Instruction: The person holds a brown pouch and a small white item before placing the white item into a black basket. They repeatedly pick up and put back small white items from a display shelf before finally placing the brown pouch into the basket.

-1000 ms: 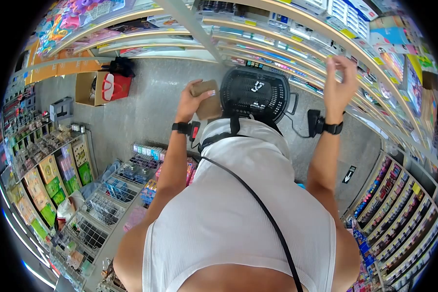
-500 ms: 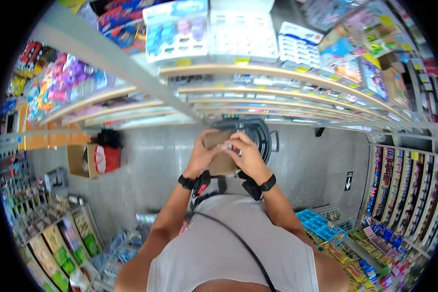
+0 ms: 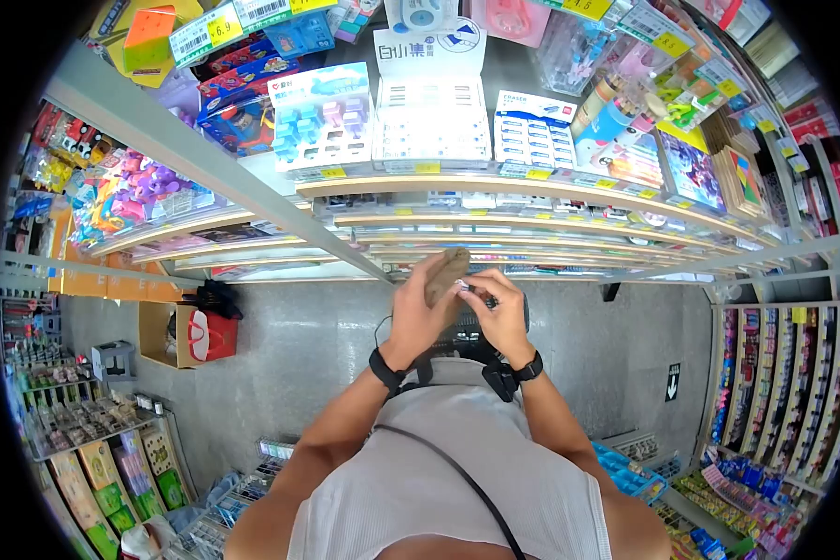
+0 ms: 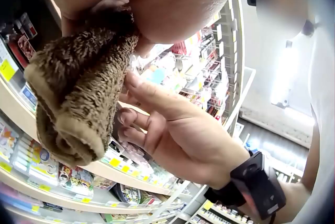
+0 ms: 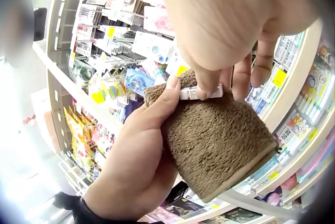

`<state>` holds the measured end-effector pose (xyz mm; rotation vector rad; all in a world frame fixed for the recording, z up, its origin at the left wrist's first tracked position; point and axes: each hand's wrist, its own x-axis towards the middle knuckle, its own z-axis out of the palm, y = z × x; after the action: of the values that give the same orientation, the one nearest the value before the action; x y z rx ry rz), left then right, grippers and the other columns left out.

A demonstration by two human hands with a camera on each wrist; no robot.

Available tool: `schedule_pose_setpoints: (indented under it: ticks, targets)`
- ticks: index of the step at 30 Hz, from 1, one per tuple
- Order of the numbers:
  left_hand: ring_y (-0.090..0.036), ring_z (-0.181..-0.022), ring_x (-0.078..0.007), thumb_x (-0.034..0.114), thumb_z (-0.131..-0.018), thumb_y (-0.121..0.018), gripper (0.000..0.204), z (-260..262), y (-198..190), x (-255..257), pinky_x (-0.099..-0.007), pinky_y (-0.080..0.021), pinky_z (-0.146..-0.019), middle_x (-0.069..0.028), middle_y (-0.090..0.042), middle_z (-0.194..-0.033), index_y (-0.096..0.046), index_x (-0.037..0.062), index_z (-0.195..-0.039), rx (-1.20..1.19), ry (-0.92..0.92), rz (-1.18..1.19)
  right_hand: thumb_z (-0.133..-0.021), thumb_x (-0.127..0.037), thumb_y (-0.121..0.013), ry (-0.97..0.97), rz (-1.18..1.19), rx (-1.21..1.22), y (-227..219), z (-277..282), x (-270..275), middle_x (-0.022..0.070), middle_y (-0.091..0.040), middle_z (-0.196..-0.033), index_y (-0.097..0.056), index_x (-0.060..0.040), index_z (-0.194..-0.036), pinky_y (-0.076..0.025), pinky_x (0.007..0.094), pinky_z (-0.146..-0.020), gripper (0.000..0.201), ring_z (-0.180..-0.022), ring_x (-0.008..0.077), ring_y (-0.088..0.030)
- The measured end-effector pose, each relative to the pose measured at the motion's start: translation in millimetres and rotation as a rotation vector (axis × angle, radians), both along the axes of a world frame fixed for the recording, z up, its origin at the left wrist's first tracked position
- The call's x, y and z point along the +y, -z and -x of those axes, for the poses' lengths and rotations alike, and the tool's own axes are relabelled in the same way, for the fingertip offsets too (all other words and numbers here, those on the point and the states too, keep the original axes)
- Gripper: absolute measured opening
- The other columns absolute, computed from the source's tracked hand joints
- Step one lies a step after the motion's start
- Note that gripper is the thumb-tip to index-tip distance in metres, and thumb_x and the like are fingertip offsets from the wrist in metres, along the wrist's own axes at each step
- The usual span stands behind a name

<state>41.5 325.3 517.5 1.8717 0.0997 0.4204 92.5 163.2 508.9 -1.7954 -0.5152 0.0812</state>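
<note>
A folded brown cloth (image 5: 214, 140) with a fuzzy pile is gripped in the left hand (image 5: 138, 164), whose thumb lies along its edge. The right hand (image 3: 502, 317) pinches a small white block (image 5: 201, 93) against the cloth, beside the left thumb. In the left wrist view the cloth (image 4: 86, 90) shows its rolled folds, and the right hand (image 4: 183, 140) is close to it with bent fingers; the block is hidden there. Both hands are in front of the shelves, above a dark basket (image 3: 462, 343).
A shelf (image 3: 532, 189) with boxed small goods stands right ahead, crossed by a slanted grey post (image 3: 205, 168). On the floor at left are a cardboard box (image 3: 159, 334) and a red bag (image 3: 219, 336). Racks of goods line both sides.
The right hand came in from the right to meet the left hand at the cloth. Both hands rose towards the shelf, the cloth tilted, and the head view shifted to show more of the upper shelf.
</note>
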Motion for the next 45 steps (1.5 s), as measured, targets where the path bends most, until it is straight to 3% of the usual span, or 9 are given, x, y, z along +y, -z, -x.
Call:
schedule_pose_setpoints:
  ticks: [5,8,12,14,18,21,27,40,45]
  targets:
    - [-0.066,-0.113,-0.0242,0.008,-0.092,-0.074,0.041,-8.5,1.1,-11.1,-0.0352,-0.051,-0.097,-0.0172,-0.069,-0.119,-0.057,-0.0001,-0.128,0.045,-0.123,0.229,-0.085,0.002,-0.076,-0.062,-0.008,-0.073,-18.1,-19.3,-11.8,0.0082,-0.065,-0.096,-0.073,0.0009,-0.110,-0.052,0.0288,-0.067,0.026,-0.077,0.0159,-0.063]
    - [-0.062,-0.111,-0.0181,0.007,-0.093,-0.072,0.036,-6.7,-8.7,-12.2,-0.0324,-0.049,-0.098,-0.0118,-0.068,-0.117,-0.059,0.0006,-0.126,0.093,-0.125,0.376,-0.086,-0.001,-0.077,-0.123,0.044,-0.137,-24.9,-36.3,-22.8,0.0100,-0.066,-0.099,-0.072,0.0010,-0.109,-0.055,0.0316,-0.070,0.023,-0.080,0.0217,-0.067]
    - [-0.062,-0.109,-0.0167,0.007,-0.094,-0.071,0.034,1.1,-19.1,-7.5,-0.0324,-0.050,-0.097,-0.0104,-0.068,-0.118,-0.060,0.0013,-0.125,0.102,-0.103,0.502,-0.085,-0.005,-0.078,-0.101,0.095,-0.320,-58.2,-70.1,-42.5,0.0131,-0.068,-0.104,-0.072,-0.0011,-0.106,-0.054,0.0367,-0.081,0.022,-0.092,0.0287,-0.069]
    - [-0.062,-0.108,-0.0152,0.007,-0.095,-0.070,0.033,6.7,-28.2,-4.4,-0.0315,-0.050,-0.096,-0.0091,-0.068,-0.118,-0.060,0.0017,-0.126,0.128,-0.068,0.525,-0.085,-0.004,-0.077,-0.009,0.159,-0.551,-93.7,-91.8,-49.6,0.0137,-0.067,-0.104,-0.072,-0.0015,-0.106,-0.054,0.0373,-0.082,0.022,-0.095,0.0297,-0.068]
    - [-0.062,-0.108,-0.0144,0.007,-0.096,-0.069,0.032,15.4,-20.7,6.2,-0.0304,-0.050,-0.095,-0.0089,-0.068,-0.117,-0.061,0.0019,-0.126,0.126,-0.095,0.536,-0.084,-0.003,-0.074,0.115,0.445,-0.824,-150.2,-145.6,-56.5,0.0130,-0.065,-0.099,-0.069,0.0005,-0.103,-0.054,0.0432,-0.077,0.020,-0.093,0.0319,-0.067]
    - [-0.062,-0.107,-0.0141,0.007,-0.096,-0.070,0.032,23.8,-15.5,16.0,-0.0301,-0.051,-0.094,-0.0084,-0.068,-0.117,-0.061,0.0019,-0.126,0.150,-0.131,0.547,-0.082,-0.002,-0.072,0.149,0.687,-0.946,-160.6,-182.0,-48.4,0.0119,-0.064,-0.098,-0.069,0.0013,-0.098,-0.055,0.0429,-0.075,0.017,-0.091,0.0306,-0.067]
    - [-0.059,-0.107,-0.0135,0.012,-0.098,-0.069,0.032,37.0,-5.7,34.8,-0.0289,-0.050,-0.092,-0.0071,-0.065,-0.117,-0.060,0.0034,-0.127,0.125,-0.145,0.534,-0.077,-0.001,-0.068,0.150,1.164,-1.053,-138.9,-230.4,-26.2,0.0141,-0.066,-0.099,-0.070,-0.0020,-0.079,-0.060,0.0396,-0.070,0.003,-0.089,0.0291,-0.071]
    - [-0.063,-0.102,-0.0135,0.009,-0.095,-0.072,0.032,47.9,6.4,47.3,-0.0292,-0.052,-0.090,-0.0080,-0.068,-0.112,-0.060,0.0003,-0.123,0.097,-0.191,0.532,-0.081,-0.003,-0.064,0.065,1.165,-0.993,-114.2,-258.0,-16.7,0.0169,-0.070,-0.090,-0.071,-0.0029,-0.081,-0.060,0.0439,-0.074,0.008,-0.084,0.0342,-0.072]
    - [-0.063,-0.103,-0.0133,0.009,-0.095,-0.072,0.031,49.1,2.3,47.8,-0.0293,-0.052,-0.090,-0.0085,-0.068,-0.112,-0.060,0.0000,-0.122,0.111,-0.185,0.514,-0.082,-0.001,-0.062,0.092,1.009,-0.976,-109.6,-257.1,-20.9,0.0192,-0.068,-0.091,-0.068,-0.0001,-0.082,-0.059,0.0457,-0.076,0.006,-0.089,0.0380,-0.071]
